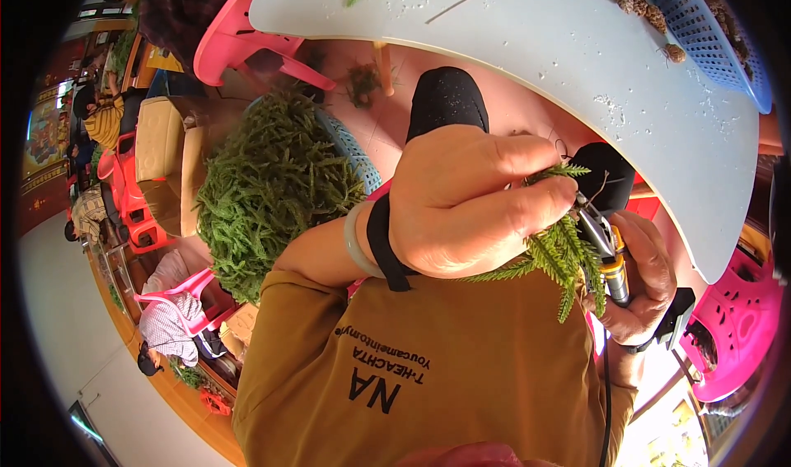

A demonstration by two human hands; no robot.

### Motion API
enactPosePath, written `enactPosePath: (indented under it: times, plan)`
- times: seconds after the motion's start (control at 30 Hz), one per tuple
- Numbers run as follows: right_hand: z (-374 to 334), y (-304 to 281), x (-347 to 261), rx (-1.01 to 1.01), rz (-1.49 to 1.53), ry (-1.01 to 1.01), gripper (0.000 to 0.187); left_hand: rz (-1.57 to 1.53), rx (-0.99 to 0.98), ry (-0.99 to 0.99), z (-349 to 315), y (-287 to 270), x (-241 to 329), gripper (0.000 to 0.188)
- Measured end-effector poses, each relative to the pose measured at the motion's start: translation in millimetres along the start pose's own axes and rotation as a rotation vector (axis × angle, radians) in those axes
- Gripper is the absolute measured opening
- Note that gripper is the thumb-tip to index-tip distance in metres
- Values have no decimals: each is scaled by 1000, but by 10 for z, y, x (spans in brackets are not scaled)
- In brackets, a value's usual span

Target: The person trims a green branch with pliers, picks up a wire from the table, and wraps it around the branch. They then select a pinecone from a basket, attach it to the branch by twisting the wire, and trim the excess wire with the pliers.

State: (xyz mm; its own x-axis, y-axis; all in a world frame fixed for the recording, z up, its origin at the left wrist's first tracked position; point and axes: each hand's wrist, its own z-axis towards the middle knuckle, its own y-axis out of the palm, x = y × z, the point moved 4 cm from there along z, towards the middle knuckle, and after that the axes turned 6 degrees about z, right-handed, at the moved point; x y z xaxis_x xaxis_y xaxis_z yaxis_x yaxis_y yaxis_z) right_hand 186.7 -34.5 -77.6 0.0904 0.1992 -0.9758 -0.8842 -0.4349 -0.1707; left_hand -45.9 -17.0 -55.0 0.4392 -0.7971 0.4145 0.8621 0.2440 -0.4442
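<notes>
Beside left hand [470, 199], heaped greenery [268, 191]

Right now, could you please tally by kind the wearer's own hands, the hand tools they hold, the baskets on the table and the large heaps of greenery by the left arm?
Hands: 2, the left hand and the right hand
Hand tools: 1, the pliers
Baskets on the table: 1, the blue basket
Large heaps: 1, the green heap
Total: 5

A pale table [535, 51] (curved-edged) stands over pink floor tiles [386, 125].
</notes>
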Motion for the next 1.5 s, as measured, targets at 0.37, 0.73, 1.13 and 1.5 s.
enactPosePath:
  times: [0.37,0.73,1.13,1.5]
  plan:
    - [42,-10,85,-66,72,-17,71,-44,29,4,-34,59,-93,24]
    - [120,-100,177,-127,151,-22,68,-499,-89,-239,-89,170,-230,21]
    - [219,-139,239,-278,202,-62,64,-1683,-171,-804,-306,493,-238,24]
    - [4,-61,64,-103,219,-42,69,-1455,-41,-793,-253,341,-187,28]
